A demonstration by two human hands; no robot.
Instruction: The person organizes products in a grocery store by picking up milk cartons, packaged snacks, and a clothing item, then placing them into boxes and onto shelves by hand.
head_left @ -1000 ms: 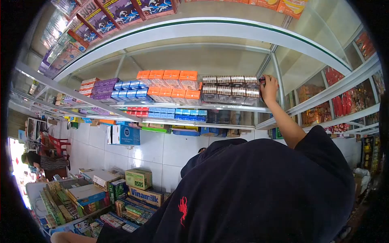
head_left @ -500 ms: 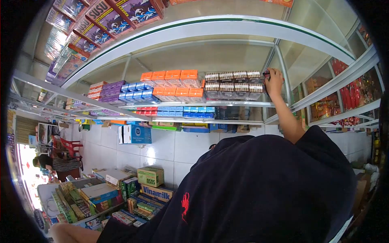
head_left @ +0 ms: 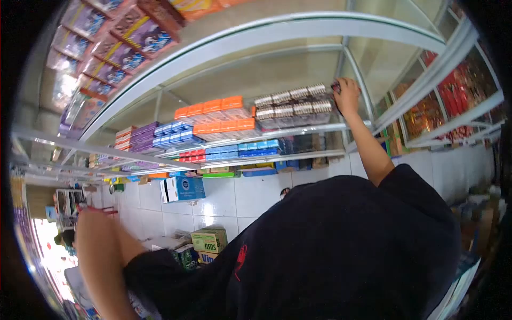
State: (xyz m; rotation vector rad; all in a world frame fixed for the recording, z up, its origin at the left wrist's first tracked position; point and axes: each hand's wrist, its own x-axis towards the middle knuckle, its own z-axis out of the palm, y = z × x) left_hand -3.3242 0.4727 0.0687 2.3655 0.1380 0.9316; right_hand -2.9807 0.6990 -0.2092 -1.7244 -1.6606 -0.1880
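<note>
My right hand (head_left: 348, 97) reaches up to the right end of the middle glass shelf. Its fingers are curled round a small dark item (head_left: 335, 87), mostly hidden, whose kind I cannot make out. Just left of this hand stand two rows of dark drink packs (head_left: 296, 110) with brown-and-white striped tops. Orange-topped packs (head_left: 224, 127) are stacked beside them. My left arm (head_left: 98, 256) is bent at the lower left and blurred; its hand is out of the frame.
Blue packs (head_left: 176, 137) and purple packs (head_left: 143, 136) continue along the shelf. A metal shelf post (head_left: 358, 80) stands close right of my hand. Above runs the upper shelf edge (head_left: 266, 25). A blue carton (head_left: 184, 189) and a green-and-tan carton (head_left: 209, 239) are below.
The view has tilted and shifted. My left arm has risen into view at the lower left, covering several cartons. My right hand stays at the shelf end by the dark packs.
</note>
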